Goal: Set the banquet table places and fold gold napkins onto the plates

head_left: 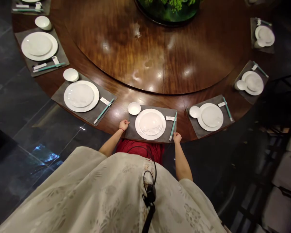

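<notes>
A dark grey placemat [169, 128] lies at the near edge of the round wooden table. My left hand [124, 125], with a red string at the wrist, is closed at the placemat's left edge. At its lower right corner my right hand [177, 138] pinches the edge, just beside the chopsticks [173, 126]. On the mat sit a large white plate [137, 125] and a smaller plate [150, 122] stacked on it. A white bowl [134, 108] stands at the upper left corner, and a small white rest [170, 118] lies near the chopsticks.
Similar settings on grey placemats [199, 129] line the table rim [184, 102] on both sides. A large round wooden turntable [135, 58] fills the middle, bearing a green plant arrangement [174, 5]. Pale chairs [281, 181] stand at the lower right.
</notes>
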Tool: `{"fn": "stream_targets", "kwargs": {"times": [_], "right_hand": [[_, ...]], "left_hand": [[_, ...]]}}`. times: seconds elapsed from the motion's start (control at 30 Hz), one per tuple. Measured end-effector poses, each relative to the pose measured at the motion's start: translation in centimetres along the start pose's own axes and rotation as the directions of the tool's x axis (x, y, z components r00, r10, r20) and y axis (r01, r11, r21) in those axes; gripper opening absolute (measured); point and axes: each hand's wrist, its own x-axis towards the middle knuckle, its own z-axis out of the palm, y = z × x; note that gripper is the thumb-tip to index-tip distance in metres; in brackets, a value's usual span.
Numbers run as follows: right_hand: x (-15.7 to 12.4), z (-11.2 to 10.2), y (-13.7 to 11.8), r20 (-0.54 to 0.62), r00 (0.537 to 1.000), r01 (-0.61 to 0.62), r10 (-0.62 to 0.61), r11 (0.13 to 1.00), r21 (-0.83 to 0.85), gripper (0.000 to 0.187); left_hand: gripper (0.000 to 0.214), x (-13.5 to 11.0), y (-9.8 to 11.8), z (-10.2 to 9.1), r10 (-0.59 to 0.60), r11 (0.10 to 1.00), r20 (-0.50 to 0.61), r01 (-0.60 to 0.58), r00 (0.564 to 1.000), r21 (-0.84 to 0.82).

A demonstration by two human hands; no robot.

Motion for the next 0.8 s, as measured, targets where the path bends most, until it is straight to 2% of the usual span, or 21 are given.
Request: {"fn": "stream_targets", "kwargs": {"times": [0.33, 0.7, 0.8], "right_hand": [[-0.5, -0.4, 0.7, 0.082, 0.989, 0.117, -0.119, 0.993, 0.029, 0.018], [-1.1, -0.4, 0.9, 0.111, 0.974, 0.203, -0.199, 0.979, -0.030, 0.020], [-1.1, -0.3, 0.8, 0.114, 0.976, 0.194, -0.187, 0.980, -0.048, 0.021]], "left_hand": [[0.015, 0.2, 0.7, 0.3, -0.067, 0.991, -0.099, 0.055, 0.993, -0.121], [0.016, 0.9, 0.1, -0.5, -0.059, 0.981, -0.037, 0.052, 0.998, -0.188], [0.017, 1.1, -0.1, -0.7, -0.046, 0.979, -0.018, 0.041, 0.999, -0.202]]}}
